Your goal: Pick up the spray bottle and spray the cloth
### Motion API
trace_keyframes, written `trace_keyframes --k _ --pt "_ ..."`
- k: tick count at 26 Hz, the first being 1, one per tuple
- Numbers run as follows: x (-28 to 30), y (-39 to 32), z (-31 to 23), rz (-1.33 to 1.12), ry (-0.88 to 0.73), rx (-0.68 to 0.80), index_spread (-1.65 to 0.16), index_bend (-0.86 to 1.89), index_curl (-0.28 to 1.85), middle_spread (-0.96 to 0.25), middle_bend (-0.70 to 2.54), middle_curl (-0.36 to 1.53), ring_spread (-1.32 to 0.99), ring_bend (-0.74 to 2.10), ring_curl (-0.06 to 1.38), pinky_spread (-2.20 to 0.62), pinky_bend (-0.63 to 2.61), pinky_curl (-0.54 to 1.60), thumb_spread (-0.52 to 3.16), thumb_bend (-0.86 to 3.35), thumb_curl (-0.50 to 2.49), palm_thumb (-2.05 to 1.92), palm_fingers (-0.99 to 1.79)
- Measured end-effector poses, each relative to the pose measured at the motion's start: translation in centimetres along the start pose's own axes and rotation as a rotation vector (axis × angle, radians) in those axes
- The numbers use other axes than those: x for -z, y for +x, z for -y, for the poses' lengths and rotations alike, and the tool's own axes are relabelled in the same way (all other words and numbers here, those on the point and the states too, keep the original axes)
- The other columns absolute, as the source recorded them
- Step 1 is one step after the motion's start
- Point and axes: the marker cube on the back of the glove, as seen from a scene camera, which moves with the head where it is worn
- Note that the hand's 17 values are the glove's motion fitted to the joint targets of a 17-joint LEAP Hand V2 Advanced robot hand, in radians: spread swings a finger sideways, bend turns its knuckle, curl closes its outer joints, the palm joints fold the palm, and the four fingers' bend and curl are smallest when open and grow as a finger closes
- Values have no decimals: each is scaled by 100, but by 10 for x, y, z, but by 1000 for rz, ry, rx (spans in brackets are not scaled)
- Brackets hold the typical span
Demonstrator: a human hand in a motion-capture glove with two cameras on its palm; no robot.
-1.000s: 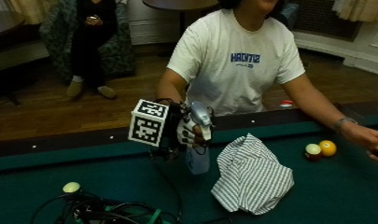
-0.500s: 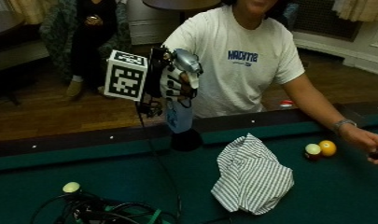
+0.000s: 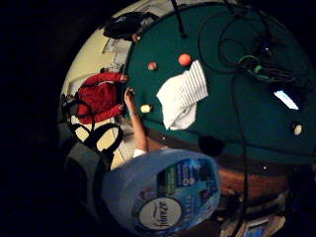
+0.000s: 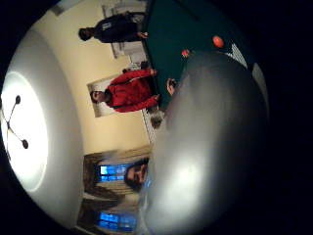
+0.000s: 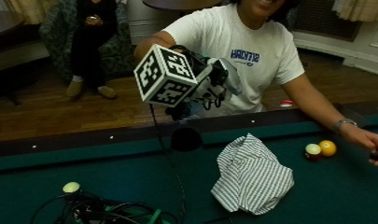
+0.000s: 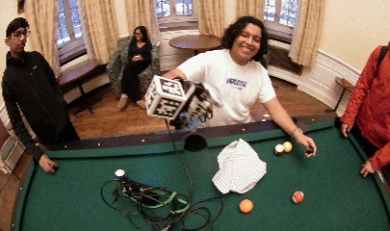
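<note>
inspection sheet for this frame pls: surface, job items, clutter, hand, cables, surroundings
Surface: green pool table, side pocket at the near rail.
Job's things: striped cloth crumpled on the felt; bottle held up above the rail, off the cloth.
Clutter: balls beside the cloth, more balls farther out.
Hand: right hand raised, gripping the bottle.
Cables: tangle on the felt.
Surroundings: people standing around, wood floor, curtained windows.

pool table (image 5: 64,163): green felt
balls (image 5: 320,150): 3 o'clock of table
cables (image 5: 108,212): 7 o'clock, white ball (image 5: 71,187) beside
</note>
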Motion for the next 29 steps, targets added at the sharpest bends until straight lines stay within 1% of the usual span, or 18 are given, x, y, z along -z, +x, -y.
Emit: trace_keyframes --k 5,10,14,20,29 --pt "-31 5 27 -97 -102 -134 -27 39 55 -21 72 57 -21 84 49 -31 54 43 44 -3 73 95 140" --pt "-71 19 55 -220 -246 -287 -27 38 56 -21 72 57 -21 84 49 -30 54 43 44 -2 75 96 139" --pt "-107 27 75 -252 -353 -393 -27 38 56 -21 72 57 -21 84 49 -30 54 43 45 -3 76 96 139" --pt "-156 59 94 -412 -456 -473 -27 37 58 -21 72 57 -21 84 49 -30 54 43 45 -2 77 96 139" --pt "-189 97 114 -575 -560 -578 -27 35 59 -21 73 57 -21 84 49 -31 55 43 47 -2 79 96 139"
